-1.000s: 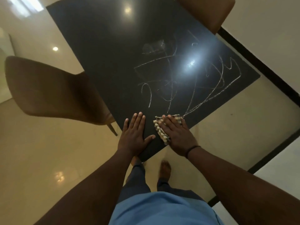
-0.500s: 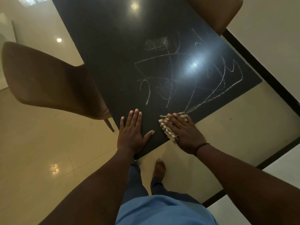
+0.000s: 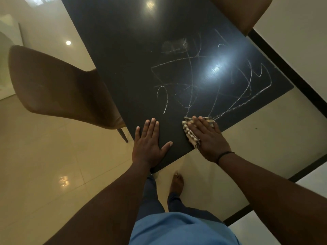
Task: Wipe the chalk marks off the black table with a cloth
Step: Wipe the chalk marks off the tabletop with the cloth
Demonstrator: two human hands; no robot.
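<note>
The person wears a light blue shirt (image 3: pixel 180 230) and dark blue trousers (image 3: pixel 152 200). Arms and feet are bare. A thin black band (image 3: pixel 225 154) circles the right wrist.

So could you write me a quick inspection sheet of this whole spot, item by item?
Surface: black table, glossy, lamp glare on it.
Job's things: chalk marks scrawled over the near right part; striped cloth at their near edge.
Clutter: nothing seen.
Hands: left hand flat on the table, fingers straight; right hand pressing the cloth flat.
Cables: nothing seen.
Surroundings: brown chair at left, second chair at the far side, shiny tiled floor.
</note>
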